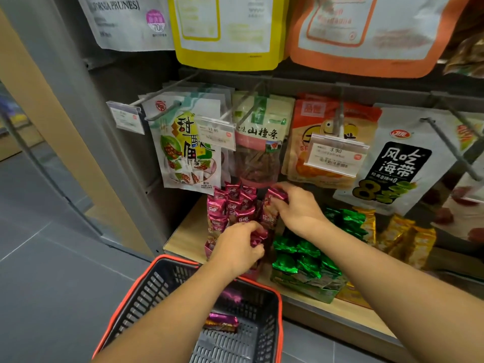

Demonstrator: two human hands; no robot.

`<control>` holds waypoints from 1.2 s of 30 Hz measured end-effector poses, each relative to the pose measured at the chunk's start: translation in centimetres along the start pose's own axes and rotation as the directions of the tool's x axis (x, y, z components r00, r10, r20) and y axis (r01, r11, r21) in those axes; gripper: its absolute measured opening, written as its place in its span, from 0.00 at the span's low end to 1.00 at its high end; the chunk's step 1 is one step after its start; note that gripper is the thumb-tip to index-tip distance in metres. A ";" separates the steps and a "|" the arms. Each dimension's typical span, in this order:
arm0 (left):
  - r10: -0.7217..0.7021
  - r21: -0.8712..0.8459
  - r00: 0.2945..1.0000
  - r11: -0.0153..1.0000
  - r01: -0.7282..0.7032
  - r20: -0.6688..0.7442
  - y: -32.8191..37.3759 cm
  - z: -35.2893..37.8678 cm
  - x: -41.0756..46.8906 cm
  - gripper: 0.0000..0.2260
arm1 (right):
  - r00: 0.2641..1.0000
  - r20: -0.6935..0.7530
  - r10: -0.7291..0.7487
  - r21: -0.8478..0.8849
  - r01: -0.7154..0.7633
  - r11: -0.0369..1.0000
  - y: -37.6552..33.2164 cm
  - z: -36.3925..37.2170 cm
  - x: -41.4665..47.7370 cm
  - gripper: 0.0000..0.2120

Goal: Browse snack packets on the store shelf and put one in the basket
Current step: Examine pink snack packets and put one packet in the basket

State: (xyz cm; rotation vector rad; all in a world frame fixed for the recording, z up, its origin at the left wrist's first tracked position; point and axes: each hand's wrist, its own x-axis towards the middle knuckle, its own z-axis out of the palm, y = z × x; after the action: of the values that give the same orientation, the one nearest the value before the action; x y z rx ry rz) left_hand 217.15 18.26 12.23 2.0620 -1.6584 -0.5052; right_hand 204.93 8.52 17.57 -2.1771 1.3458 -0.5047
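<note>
A small magenta foil snack packet point(273, 203) is gripped by the right hand point(298, 208) above its row on the pale wooden shelf point(182, 235). A second magenta packet point(258, 238) is pinched by the left hand point(235, 247). Browsing is judged in progress. Next, one must be lifted clear and lowered into the black, red-rimmed plastic basket point(146, 292) below, where a purple-wrapped bar point(222, 320) lies.

pink packets point(235, 205) upright on shelf point(183, 233), basket point(146, 292) below

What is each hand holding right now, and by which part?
The right hand pinches an upright pink packet by its upper end. The left hand curls round a lower pink packet, mostly hiding it.
</note>
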 end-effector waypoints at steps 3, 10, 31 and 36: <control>0.007 -0.014 1.000 1.000 -0.008 -0.017 -0.3 0.1 0.2 0.17 | 0.997 0.015 -0.071 -0.015 0.071 0.997 -0.1 0.5 0.8 0.13; -0.037 0.031 0.994 0.999 0.040 -0.102 -0.4 0.3 0.2 0.16 | 0.997 0.018 -0.076 0.001 0.076 0.997 0.3 1.3 1.0 0.10; -0.054 0.306 0.989 0.952 0.011 0.135 -0.1 -0.2 -0.2 0.31 | 0.952 0.288 0.105 -0.020 -0.103 0.994 0.5 5.5 5.4 0.19; -0.013 0.320 0.990 0.947 -0.033 0.141 -0.4 -0.8 -0.2 0.24 | 0.999 -0.030 0.017 -0.104 -0.020 0.994 0.7 5.2 4.2 0.09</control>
State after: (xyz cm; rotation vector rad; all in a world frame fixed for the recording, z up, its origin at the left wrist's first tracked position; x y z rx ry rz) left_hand 217.92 18.63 12.71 2.2911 -1.9420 -0.4064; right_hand 209.15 5.71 13.17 -2.2464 1.4363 -0.4709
